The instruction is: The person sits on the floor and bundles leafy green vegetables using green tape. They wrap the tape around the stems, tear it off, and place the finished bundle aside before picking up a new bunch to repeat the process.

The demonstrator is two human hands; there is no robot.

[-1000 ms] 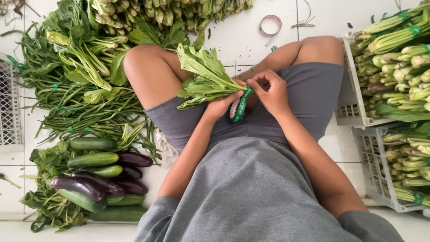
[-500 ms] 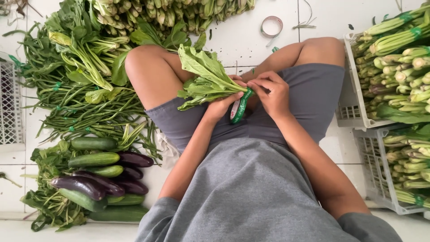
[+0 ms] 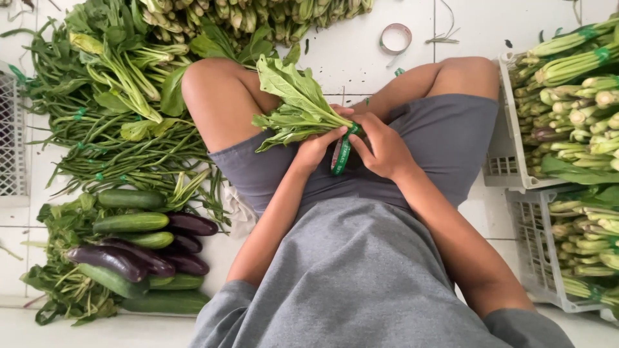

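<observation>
Fingers of the right hand now pinch the green plastic tie band tight at the stems, while the left hand still clamps the bunch of broad green leafy stalks just beside them, the band's tail hanging lower than before.

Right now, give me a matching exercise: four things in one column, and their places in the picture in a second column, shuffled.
Things:
1. leafy bunch
2. tape roll
3. cucumbers
4. white crates

Places:
A. lower left, piled with eggplants
B. right edge, full of tied greens
C. held in both hands over the lap
D. on the tiles near the top, lying alone

Pairs: 1-C, 2-D, 3-A, 4-B
</observation>
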